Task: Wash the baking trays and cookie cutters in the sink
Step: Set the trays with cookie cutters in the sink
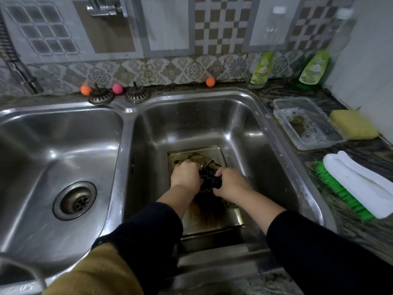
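A greasy rectangular baking tray (pixel 214 220) lies flat on the bottom of the right sink basin (pixel 191 124). Several metal cookie cutters (pixel 209 177) are bunched together on the tray. My left hand (pixel 186 174) and my right hand (pixel 230 182) both close on that bunch from either side, fingers curled around the cutters. A round cutter (pixel 196 157) lies on the tray just beyond my left hand. Part of the tray and some cutters are hidden under my hands and forearms.
The left basin (pixel 53 150) has an open drain (pixel 74 200). Two sink strainers (pixel 119 95) and coloured balls sit on the back rim. On the right counter: a soapy plastic container (pixel 308 124), yellow sponge (pixel 354 127), green-bristled scrub brush (pixel 357 186), two detergent bottles (pixel 287 68). Tap (pixel 106 7) above.
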